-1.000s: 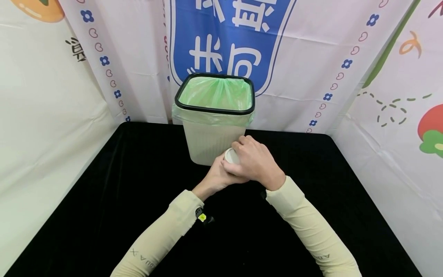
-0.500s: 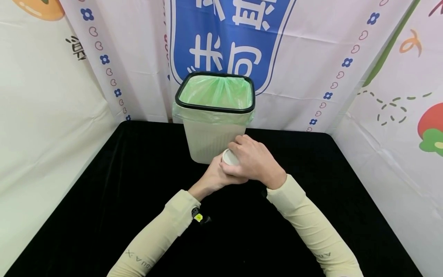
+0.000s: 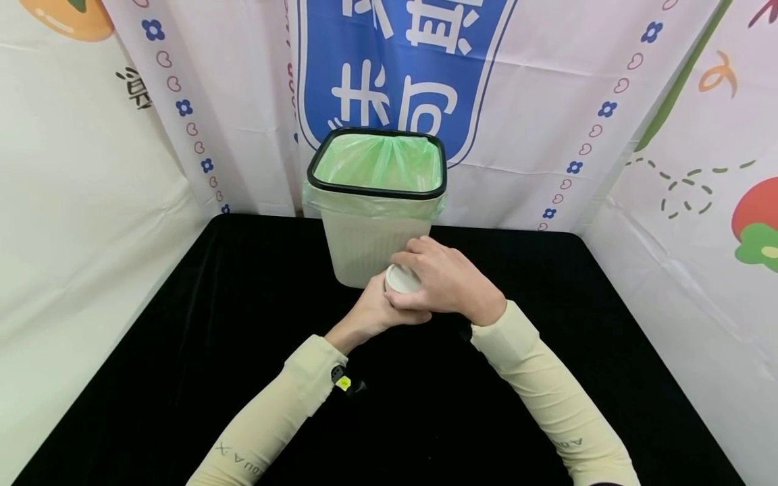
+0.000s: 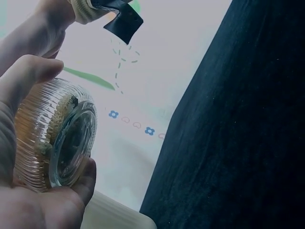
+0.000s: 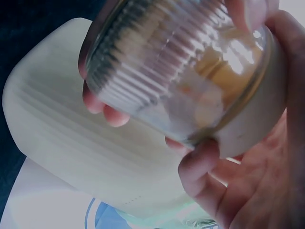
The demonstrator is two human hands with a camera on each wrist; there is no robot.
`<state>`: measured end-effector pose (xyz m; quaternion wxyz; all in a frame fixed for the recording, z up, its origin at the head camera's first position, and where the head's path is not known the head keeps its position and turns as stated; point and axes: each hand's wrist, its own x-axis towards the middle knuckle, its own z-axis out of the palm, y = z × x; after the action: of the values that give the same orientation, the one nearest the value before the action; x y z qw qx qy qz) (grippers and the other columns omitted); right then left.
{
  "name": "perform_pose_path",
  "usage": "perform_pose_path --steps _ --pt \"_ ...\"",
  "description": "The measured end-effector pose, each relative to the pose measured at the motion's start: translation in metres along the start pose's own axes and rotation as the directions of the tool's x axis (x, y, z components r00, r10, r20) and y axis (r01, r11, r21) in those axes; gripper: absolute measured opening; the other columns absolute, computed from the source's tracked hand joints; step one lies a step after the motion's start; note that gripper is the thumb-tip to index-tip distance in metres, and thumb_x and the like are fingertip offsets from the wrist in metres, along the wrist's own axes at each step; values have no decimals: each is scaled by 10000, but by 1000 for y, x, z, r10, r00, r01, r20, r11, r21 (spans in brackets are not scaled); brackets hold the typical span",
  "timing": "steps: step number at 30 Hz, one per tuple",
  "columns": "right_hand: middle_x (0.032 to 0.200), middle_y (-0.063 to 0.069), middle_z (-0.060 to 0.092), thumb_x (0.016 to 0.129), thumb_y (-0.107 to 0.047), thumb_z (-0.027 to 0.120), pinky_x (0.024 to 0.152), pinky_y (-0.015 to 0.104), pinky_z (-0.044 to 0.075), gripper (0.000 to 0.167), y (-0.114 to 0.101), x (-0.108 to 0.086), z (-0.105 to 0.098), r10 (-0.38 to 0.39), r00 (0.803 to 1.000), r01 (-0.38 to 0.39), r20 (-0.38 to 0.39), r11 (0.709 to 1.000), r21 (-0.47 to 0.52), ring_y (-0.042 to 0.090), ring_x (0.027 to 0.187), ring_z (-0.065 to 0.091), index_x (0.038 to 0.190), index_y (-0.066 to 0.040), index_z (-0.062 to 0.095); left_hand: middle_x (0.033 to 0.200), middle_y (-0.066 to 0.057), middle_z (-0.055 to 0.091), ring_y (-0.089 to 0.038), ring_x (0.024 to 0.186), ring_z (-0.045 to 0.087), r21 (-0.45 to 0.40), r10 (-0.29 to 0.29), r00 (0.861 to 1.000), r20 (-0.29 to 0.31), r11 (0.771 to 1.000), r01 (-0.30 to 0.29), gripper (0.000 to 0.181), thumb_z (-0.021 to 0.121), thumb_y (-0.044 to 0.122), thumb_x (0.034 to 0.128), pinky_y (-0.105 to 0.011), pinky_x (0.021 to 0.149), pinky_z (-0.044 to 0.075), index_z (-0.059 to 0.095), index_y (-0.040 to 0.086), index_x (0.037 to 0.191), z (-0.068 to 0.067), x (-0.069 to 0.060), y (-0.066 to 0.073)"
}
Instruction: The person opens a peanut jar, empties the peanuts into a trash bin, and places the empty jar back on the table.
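Observation:
A ribbed clear glass jar (image 4: 35, 129) is held tilted in front of the bin, its thick glass base facing outward in the left wrist view. Through the glass I see something pale and crumbly near the base and an orange-brown patch (image 5: 224, 83), too blurred to name. My left hand (image 3: 375, 309) grips the jar's body, thumb on one side and fingers on the other. Curled over the white lid (image 3: 401, 279) is my right hand (image 3: 448, 278), thumb and fingers round its rim. The lid sits on the jar's mouth in the right wrist view.
Just behind the hands stands a cream rubbish bin (image 3: 358, 246) with a black rim and a green bin liner (image 3: 377, 162). A black cloth (image 3: 243, 317) covers the table. Printed white curtains (image 3: 529, 135) close off the back and both sides.
Both hands have shifted slightly left with the jar. More of the white lid shows as my right fingers have turned a little to the left around it.

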<state>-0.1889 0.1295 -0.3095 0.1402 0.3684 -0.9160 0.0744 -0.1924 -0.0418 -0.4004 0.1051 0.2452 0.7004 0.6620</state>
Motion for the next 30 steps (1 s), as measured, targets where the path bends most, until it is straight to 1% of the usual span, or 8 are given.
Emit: perform_pose_path --steps 5,9,16,22,26,30 --pt "1076 -21 672 870 -589 723 678 337 567 505 0 0 -2 -7 1000 7 16 1000 27 154 933 592 1226 -234 770 1412 -74 632 -222 1207 649 -29 -15 1000 15 999 15 812 902 32 790 -352 998 572 507 175 1485 -1 -2 0" --pt "1101 -35 681 871 -573 719 693 340 579 498 0 0 -3 -24 999 23 24 999 31 146 972 602 1243 -246 768 1425 -78 627 -230 1221 645 -36 -6 1000 21 999 7 831 907 35 782 -344 1001 573 507 182 1495 -1 -3 0" --pt "1155 -50 695 880 -581 687 672 340 590 504 0 -1 -6 -55 997 55 45 998 13 142 1005 613 1273 -275 757 1438 -25 614 -243 1254 635 -44 -30 999 34 999 31 856 899 64 800 -373 1017 573 482 260 1522 -3 -4 0" --pt "1183 -80 702 869 -541 707 649 303 565 490 1 -1 -9 -85 994 81 73 995 54 124 1007 596 1296 -304 750 1466 -15 587 -255 1280 624 -66 -11 998 54 998 15 897 888 59 818 -388 1047 566 434 295 1554 -3 -5 -1" --pt "1214 -81 700 836 -499 704 639 298 557 525 1 -1 -11 -107 990 102 86 993 62 127 1010 595 1325 -311 734 1500 -48 555 -258 1297 616 -84 -2 998 68 996 8 921 881 62 828 -384 1047 570 391 274 1579 -3 -5 -1" --pt "1265 -66 686 822 -554 690 631 303 555 621 0 -2 -13 -86 991 83 101 996 35 141 1013 612 1396 -317 683 1506 -75 546 -274 1296 613 -77 -28 998 65 996 33 913 875 83 840 -416 1054 564 373 244 1585 -4 -5 -2"
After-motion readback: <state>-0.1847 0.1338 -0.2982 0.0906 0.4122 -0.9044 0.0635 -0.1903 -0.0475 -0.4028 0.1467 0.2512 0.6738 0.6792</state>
